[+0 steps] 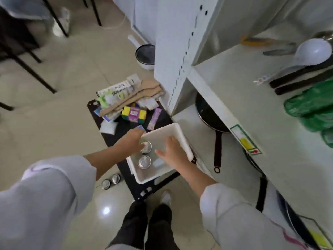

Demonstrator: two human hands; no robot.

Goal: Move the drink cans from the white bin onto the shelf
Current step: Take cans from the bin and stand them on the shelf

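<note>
A white bin (177,131) sits on a low black cart beside the white shelf (239,105). Two drink cans stand upright in it, seen from above by their silver tops. My left hand (130,141) reaches over the bin's left rim, fingers curled around the farther can (146,147). The nearer can (144,161) stands free just below it. My right hand (173,150) hovers inside the bin to the right of the cans, fingers spread, holding nothing. Two more cans (110,181) stand on the floor left of the cart.
The black cart (126,174) also carries sponges, packets and wooden spatulas (129,103). Frying pans (212,120) lie on the bottom shelf; a white ladle (311,53), black utensils and green bags (313,105) lie on the shelf above. A pot (145,55) stands on the floor. My feet are below the cart.
</note>
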